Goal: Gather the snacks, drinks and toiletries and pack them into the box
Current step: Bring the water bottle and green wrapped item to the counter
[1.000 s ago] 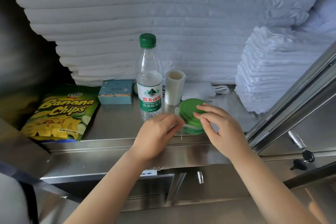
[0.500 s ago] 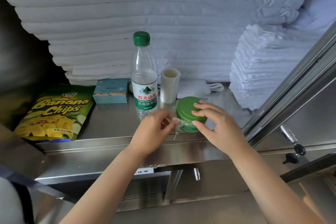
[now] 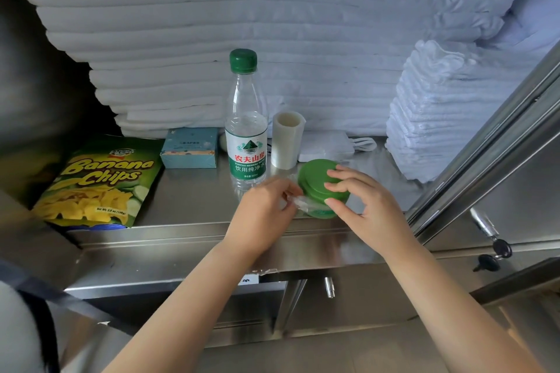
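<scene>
Both forearms reach over a steel shelf (image 3: 188,191). The right hand (image 3: 366,206) clasps a squat green tub (image 3: 315,179) with curled fingers and thumb, its lid tilted upward, contents unseen. Just left of those fingers, the left hand (image 3: 263,212) pinches its clear wrapper (image 3: 301,201). A water bottle (image 3: 246,142) stands upright beyond the left fingertips.

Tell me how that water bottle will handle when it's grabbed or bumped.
The water bottle stands tall on a narrow base, so a sideways bump would probably tip it. Its thin clear plastic may dent under a squeeze. The cap is on, so spilling seems unlikely.
</scene>
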`<state>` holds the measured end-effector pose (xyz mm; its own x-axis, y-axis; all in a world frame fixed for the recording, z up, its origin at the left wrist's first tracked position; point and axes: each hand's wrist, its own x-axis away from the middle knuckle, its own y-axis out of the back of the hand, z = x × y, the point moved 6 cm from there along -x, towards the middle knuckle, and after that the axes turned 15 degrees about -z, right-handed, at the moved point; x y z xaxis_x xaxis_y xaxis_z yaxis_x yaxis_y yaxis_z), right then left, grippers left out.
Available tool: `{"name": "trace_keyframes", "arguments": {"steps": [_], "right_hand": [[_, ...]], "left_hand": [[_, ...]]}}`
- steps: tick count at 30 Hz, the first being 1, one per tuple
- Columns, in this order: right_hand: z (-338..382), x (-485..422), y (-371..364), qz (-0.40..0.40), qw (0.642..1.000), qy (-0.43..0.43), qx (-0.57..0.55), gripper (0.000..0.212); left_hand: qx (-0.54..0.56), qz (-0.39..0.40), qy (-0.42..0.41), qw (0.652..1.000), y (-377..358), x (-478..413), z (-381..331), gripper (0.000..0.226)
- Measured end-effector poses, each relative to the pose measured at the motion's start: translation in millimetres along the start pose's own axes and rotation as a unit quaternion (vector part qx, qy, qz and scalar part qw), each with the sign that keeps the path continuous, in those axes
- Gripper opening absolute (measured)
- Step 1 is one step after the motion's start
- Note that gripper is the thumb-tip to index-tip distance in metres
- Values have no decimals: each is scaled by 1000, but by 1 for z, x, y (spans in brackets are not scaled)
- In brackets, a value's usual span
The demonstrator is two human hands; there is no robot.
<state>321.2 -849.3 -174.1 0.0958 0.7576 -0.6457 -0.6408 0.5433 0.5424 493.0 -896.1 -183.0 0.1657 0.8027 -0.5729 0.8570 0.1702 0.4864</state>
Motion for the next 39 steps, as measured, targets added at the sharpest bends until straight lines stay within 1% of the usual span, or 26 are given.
{"name": "trace_keyframes", "arguments": {"steps": [2,5,6,10,13,16,18,21,23,26,30,32,34,36,39], "right_hand": [[1,0,1,0,1000,-1,-3,30],[1,-1,1,3,1000,-2,-6,33],[1,-1,0,4,1000,0,-6,36],[2,1,-3,7,1000,13,11,48],[3,2,-3,-10,999,22,34,40],[6,2,-3,-39,998,27,50,28],[8,3,-3,-45,997,29,60,24],[9,2,-2,-44,996,24,67,19],[9,1,-1,-34,998,5,53,15],[8,2,0,-18,999,-14,30,15],[12,0,1,-25,999,-24,39,30],[15,-2,-1,-36,996,-6,77,27],[16,-4,-1,-40,995,0,94,20],[14,-5,1,-46,996,-20,73,12],[7,-7,5,-51,996,-65,34,13]], "left_hand": [[13,-11,-3,1000,5,-8,-2,21],[19,22,-13,1000,3,-12,-1,21],[28,30,4,999,3,-12,2,21],[93,36,118,988,1,-10,17,21],[111,14,138,984,-2,-10,16,20],[83,-13,122,989,-8,-12,13,10],[64,-27,107,992,-13,-16,12,4],[76,-11,90,993,-21,-21,8,5],[66,-8,68,995,-21,-23,5,7],[56,-30,21,998,-17,-24,0,8],[52,-31,-17,998,-15,-24,-8,9],[46,-28,-35,998,-15,-25,-11,9],[46,-29,-35,998,-15,-26,-11,13],[54,-30,-25,998,-15,-25,-9,17],[60,-31,-37,997,-14,-22,-7,18]]}}
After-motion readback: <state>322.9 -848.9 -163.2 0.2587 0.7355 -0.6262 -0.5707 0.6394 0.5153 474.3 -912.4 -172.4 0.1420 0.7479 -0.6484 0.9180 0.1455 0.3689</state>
